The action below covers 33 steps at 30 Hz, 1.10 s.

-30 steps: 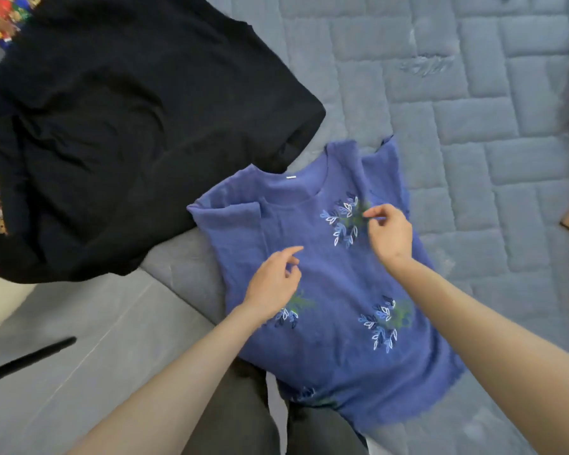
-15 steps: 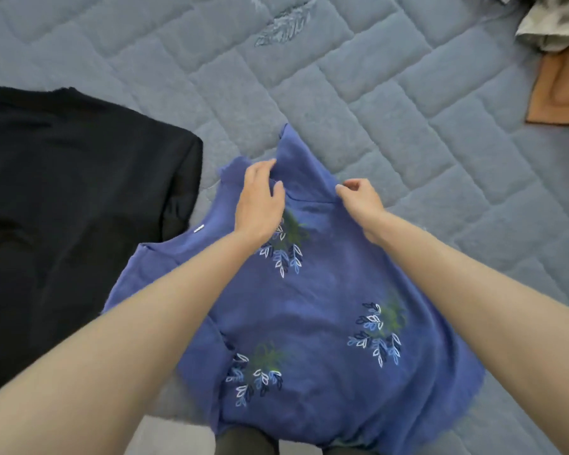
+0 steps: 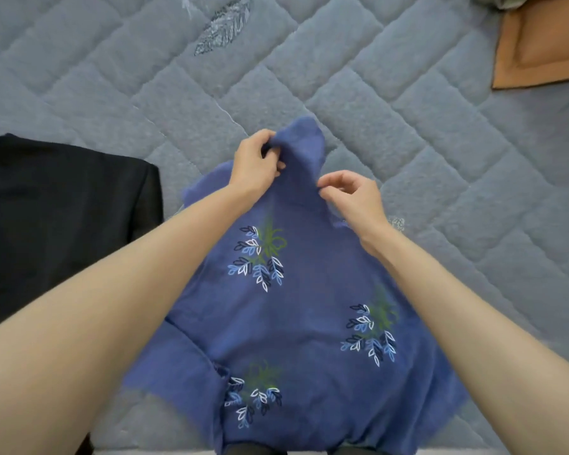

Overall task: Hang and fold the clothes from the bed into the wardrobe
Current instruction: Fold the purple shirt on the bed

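Observation:
A blue top [image 3: 309,310] with white, blue and green leaf prints lies on the grey quilted bed [image 3: 408,133] in front of me. One sleeve of it is raised at the far end. My left hand [image 3: 255,162] grips the left edge of that raised sleeve. My right hand [image 3: 352,195] pinches the cloth at the sleeve's base on the right. A black garment [image 3: 56,221] lies spread on the bed to the left, apart from both hands.
An orange-brown cloth [image 3: 539,47] lies at the far right corner, with a pale patterned item [image 3: 493,0] just above it. The bed's near edge runs along the bottom of the view, with my dark-clad legs [image 3: 253,449] below it.
Both hands moved from the top's chest to its far sleeve and took hold of it. The sleeve is now lifted higher. My view shifted right, so less of the black garment shows.

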### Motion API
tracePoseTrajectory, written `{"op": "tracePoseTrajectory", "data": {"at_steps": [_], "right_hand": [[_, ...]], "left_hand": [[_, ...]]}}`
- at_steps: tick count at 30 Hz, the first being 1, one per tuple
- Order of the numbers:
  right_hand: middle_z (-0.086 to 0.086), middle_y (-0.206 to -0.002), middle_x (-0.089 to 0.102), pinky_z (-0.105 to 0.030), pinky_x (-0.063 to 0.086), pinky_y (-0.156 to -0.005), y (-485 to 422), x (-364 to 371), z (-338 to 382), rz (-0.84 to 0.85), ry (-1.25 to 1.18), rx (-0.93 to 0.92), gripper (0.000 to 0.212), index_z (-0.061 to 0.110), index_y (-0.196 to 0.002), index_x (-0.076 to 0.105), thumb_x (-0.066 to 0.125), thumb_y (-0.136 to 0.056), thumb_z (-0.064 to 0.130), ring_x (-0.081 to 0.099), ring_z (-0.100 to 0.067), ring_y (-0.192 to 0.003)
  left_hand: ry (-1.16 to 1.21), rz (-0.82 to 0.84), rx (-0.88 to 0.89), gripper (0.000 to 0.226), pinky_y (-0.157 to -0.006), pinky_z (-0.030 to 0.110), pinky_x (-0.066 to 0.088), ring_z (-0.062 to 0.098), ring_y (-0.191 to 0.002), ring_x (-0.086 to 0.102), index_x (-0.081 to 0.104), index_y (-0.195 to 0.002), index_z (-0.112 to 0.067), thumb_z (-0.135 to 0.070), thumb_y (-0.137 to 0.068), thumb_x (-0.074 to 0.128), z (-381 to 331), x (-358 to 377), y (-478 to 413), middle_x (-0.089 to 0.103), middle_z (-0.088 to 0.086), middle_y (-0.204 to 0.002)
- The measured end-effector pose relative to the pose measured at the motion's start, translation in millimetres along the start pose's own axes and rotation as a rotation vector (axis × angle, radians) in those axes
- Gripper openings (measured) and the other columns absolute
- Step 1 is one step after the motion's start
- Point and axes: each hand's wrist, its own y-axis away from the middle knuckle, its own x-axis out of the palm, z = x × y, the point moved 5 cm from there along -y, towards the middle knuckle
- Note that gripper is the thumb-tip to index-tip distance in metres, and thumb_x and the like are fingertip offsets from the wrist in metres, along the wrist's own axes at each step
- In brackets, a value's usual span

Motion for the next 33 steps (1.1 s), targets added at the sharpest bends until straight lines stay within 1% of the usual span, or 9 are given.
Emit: {"op": "tracePoseTrajectory", "data": {"at_steps": [3,8,13,16,19,23,27,30,33], "right_hand": [[0.01,-0.08,0.07,-0.021,0.049,-0.079,14,10,-10,0.215,0.173,0.043,0.034,0.019,-0.076,0.072,0.052,-0.08,-0.008,0.064,-0.007,-0.08],[-0.005,-0.122,0.051,-0.039,0.039,-0.101,9,8,-37,0.035,0.425,0.077,0.042,0.018,-0.122,0.056,0.064,-0.081,0.011,0.046,-0.026,-0.118],[0.013,-0.102,0.057,-0.036,0.026,-0.084,5,36,-41,0.219,0.662,0.01,0.05,0.039,-0.119,0.053,0.073,-0.074,0.036,0.045,-0.019,-0.112],[0.01,-0.099,0.055,-0.035,0.03,-0.081,9,40,-32,0.189,0.69,-0.122,0.025,0.035,-0.095,0.061,0.07,-0.076,0.023,0.049,-0.02,-0.105],[0.008,-0.099,0.056,-0.038,0.036,-0.084,20,37,-25,0.19,0.59,-0.228,0.026,0.028,-0.072,0.056,0.06,-0.07,0.002,0.05,-0.021,-0.098],[0.012,-0.068,0.048,-0.034,0.031,-0.075,47,29,-21,0.209,0.726,-0.398,0.033,0.029,-0.066,0.046,0.064,-0.063,0.002,0.047,-0.019,-0.078],[0.016,-0.076,0.053,-0.036,0.029,-0.091,76,34,-43,0.462,0.998,-0.439,0.032,0.033,-0.081,0.048,0.077,-0.068,0.04,0.044,-0.011,-0.085],[0.018,-0.081,0.061,-0.038,0.025,-0.099,91,40,-46,0.455,1.067,-0.431,0.052,0.035,-0.111,0.047,0.057,-0.074,0.069,0.047,-0.009,-0.086],[0.011,-0.08,0.068,-0.034,0.03,-0.096,95,51,-37,0.362,1.106,-0.457,0.038,0.029,-0.125,0.046,0.041,-0.096,0.052,0.059,-0.013,-0.089]], "left_hand": [[-0.07,-0.019,0.063,0.036,-0.07,0.029,0.043,0.01,-0.07,0.052,0.058,-0.075,-0.013,0.017,-0.079,0.039,9,-11,15,0.059,-0.001,-0.07],[-0.451,-0.111,0.131,0.022,-0.081,0.02,0.034,0.017,-0.098,0.045,0.063,-0.079,0.006,0.018,-0.073,0.046,61,-45,74,0.047,0.016,-0.122],[-0.486,0.017,-0.082,0.021,-0.076,0.023,0.039,0.008,-0.082,0.04,0.063,-0.083,-0.002,0.012,-0.077,0.048,104,-52,96,0.049,0.015,-0.095],[-0.266,0.06,-0.154,0.007,-0.064,0.027,0.036,0.016,-0.071,0.041,0.051,-0.075,0.004,0.006,-0.081,0.049,101,-37,97,0.044,0.013,-0.074],[-0.038,0.048,-0.274,0.007,-0.064,0.034,0.042,0.018,-0.07,0.047,0.05,-0.083,0.002,-0.001,-0.087,0.046,97,-28,98,0.051,0.011,-0.073],[-0.22,-0.002,-0.216,0.015,-0.059,0.034,0.043,0.023,-0.067,0.053,0.044,-0.08,-0.011,0.003,-0.083,0.037,102,-33,107,0.061,0.006,-0.073],[-0.238,-0.102,-0.241,0.024,-0.066,0.025,0.045,0.022,-0.075,0.054,0.048,-0.084,-0.014,0.006,-0.082,0.036,118,-45,131,0.058,-0.002,-0.078],[-0.224,-0.148,-0.227,0.037,-0.089,0.043,0.048,0.026,-0.099,0.059,0.057,-0.104,-0.01,0.01,-0.082,0.034,127,-55,154,0.061,0.006,-0.108],[-0.217,-0.245,-0.167,0.041,-0.09,0.038,0.046,0.023,-0.103,0.058,0.053,-0.115,-0.011,0.01,-0.084,0.035,133,-68,186,0.054,0.004,-0.121]]}}
